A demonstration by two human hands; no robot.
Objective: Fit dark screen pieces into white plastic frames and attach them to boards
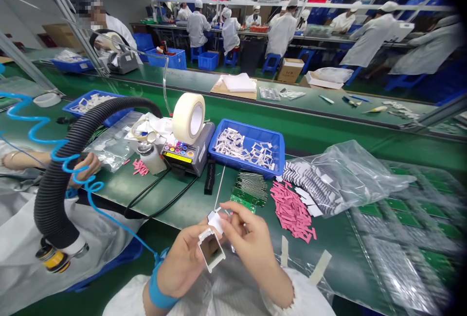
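My left hand (184, 260), a blue strap around its wrist, grips a small white rectangular plastic frame (218, 263) by its left side. Just beyond the frame is a small white piece with a dark edge (216, 222), between both hands. My right hand (251, 238) pinches at this piece with thumb and fingertips; exactly where it is held is partly hidden. Past my fingers, green circuit boards (242, 201) lie on the bench. A pile of pink strips (292, 211) sits to the right of my right hand.
A blue tray (275, 170) holds many white frames. Left of it stand a tape dispenser (182, 158), a tape roll (188, 116) and a metal-topped bottle (151, 158). A black hose (91, 116) and coiled blue cord cross near a co-worker's hand (87, 167). Bagged boards (401, 238) lie right.
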